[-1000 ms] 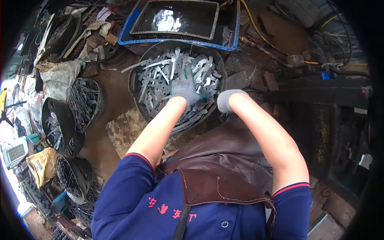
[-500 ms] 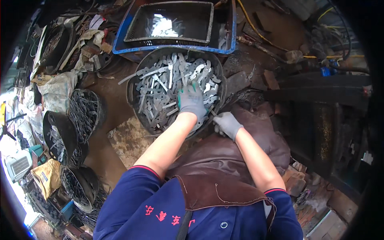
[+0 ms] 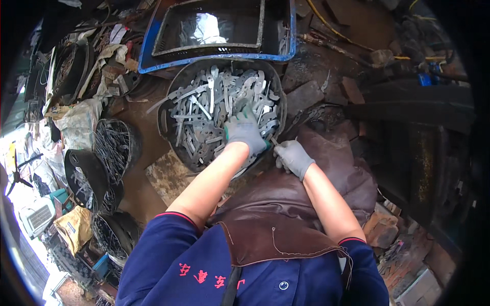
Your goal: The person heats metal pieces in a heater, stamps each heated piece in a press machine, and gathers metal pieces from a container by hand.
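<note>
A: Where are the metal pcs [image 3: 198,131]?
B: Heaped loose in dark round bin [image 3: 283,107], in front of the person, crossing every which way. One long pc pokes out over bin's L side.

A: L hand [image 3: 242,128]?
B: Gloved, down on heap, R of centre. Fingers bent in among pcs, partly hidden; can't tell how far open, or if it has hold of any.

A: R hand [image 3: 293,157]?
B: Gloved, just outside bin's near R edge, above the brown apron [image 3: 275,196]. Fingers closed; looks like thumb & fingers pinch a slim grey pc [image 3: 274,141], tip toward rim. Far end unclear.

A: Step in hand?
B: My read: handling pcs at the bin, L hand feeling through heap, R hand keeping one pc apart.

A: Next move calls for?
B: Prob. a clean L grip on a single pc, drawn free w/o dragging neighbours, R pinch kept firm. Edges may be sharp; snagging likely.

A: Farther out?
B: Blue-rimmed tub [image 3: 292,35] just beyond bin, w/ black crate [image 3: 261,25] in it. Stained board [image 3: 171,178] near L; bin of thin rods [image 3: 135,145] farther L.
</note>
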The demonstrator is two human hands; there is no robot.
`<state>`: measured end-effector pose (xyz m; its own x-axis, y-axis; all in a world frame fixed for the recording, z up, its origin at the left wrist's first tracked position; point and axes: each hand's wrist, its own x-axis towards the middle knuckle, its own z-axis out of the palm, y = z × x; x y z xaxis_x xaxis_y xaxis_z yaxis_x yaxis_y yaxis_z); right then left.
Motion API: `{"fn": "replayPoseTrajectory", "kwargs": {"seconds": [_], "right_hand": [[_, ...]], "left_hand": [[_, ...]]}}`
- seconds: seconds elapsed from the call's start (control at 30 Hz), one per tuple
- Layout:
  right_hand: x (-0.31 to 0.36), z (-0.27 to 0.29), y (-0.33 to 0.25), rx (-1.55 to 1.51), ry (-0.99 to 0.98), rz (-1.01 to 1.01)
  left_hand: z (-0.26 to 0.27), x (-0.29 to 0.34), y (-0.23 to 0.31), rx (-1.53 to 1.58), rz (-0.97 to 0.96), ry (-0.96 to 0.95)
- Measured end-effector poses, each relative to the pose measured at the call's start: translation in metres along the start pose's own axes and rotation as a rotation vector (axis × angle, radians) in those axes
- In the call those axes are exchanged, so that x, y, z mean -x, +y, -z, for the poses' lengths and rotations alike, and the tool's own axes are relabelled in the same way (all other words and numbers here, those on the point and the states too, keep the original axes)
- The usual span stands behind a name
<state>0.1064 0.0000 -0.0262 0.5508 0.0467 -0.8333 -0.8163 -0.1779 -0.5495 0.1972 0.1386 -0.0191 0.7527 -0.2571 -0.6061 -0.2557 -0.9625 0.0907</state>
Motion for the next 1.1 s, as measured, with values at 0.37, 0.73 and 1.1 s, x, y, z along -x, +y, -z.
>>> {"fn": "replayPoseTrajectory", "kwargs": {"seconds": [0.37, 0.73, 1.1], "right_hand": [[-0.015, -0.005, -0.010, 0.045, 0.074, 0.075], [-0.013, -0.001, -0.017, 0.049, 0.058, 0.161], [0.001, 0.006, -0.017, 0.121, 0.120, 0.304]], "left_hand": [[-0.050, -0.022, 0.020, -0.018, 0.087, 0.335], [-0.046, -0.015, 0.006, 0.144, 0.108, 0.415], [-0.012, 0.014, -0.055, 0.883, -0.227, 0.639]]}}
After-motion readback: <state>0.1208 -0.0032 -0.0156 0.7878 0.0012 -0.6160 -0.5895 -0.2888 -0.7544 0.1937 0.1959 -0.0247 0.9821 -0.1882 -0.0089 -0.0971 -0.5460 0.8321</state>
